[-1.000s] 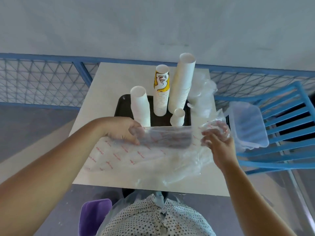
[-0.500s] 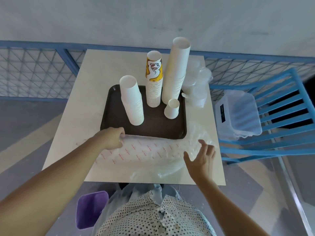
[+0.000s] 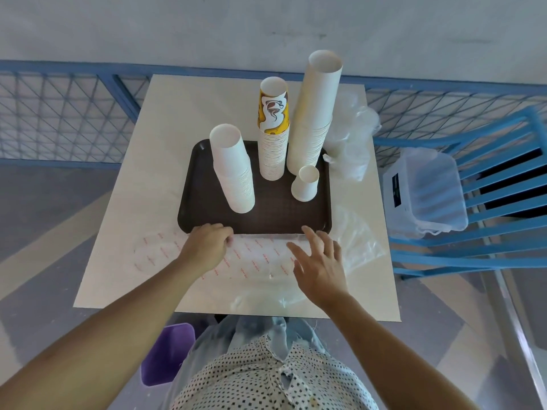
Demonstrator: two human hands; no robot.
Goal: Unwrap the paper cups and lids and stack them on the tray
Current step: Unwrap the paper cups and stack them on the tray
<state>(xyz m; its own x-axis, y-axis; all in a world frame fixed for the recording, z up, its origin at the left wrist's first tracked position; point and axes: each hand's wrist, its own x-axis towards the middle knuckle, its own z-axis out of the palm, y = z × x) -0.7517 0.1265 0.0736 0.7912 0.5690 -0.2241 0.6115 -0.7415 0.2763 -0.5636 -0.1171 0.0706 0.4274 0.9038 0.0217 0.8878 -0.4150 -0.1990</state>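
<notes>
While left hand (image 3: 207, 247) grips wrapper (image 3: 257, 258) | right hand (image 3: 321, 267) splayed at tray (image 3: 266, 214) edge

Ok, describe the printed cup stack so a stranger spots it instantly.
Find the dark brown tray on the pale table. On it, the printed stack stands between a shorter white stack and a taller white stack. Only its top cup is yellow with a swirl.

One view only: a wide-angle camera on the head, above the near edge of the table (image 3: 165, 149), facing forward and steeply down. The tray (image 3: 266, 214) sits mid-frame at close range; the wall (image 3: 177, 28) bounds the top, the shirt (image 3: 266, 380) the bottom.
</notes>
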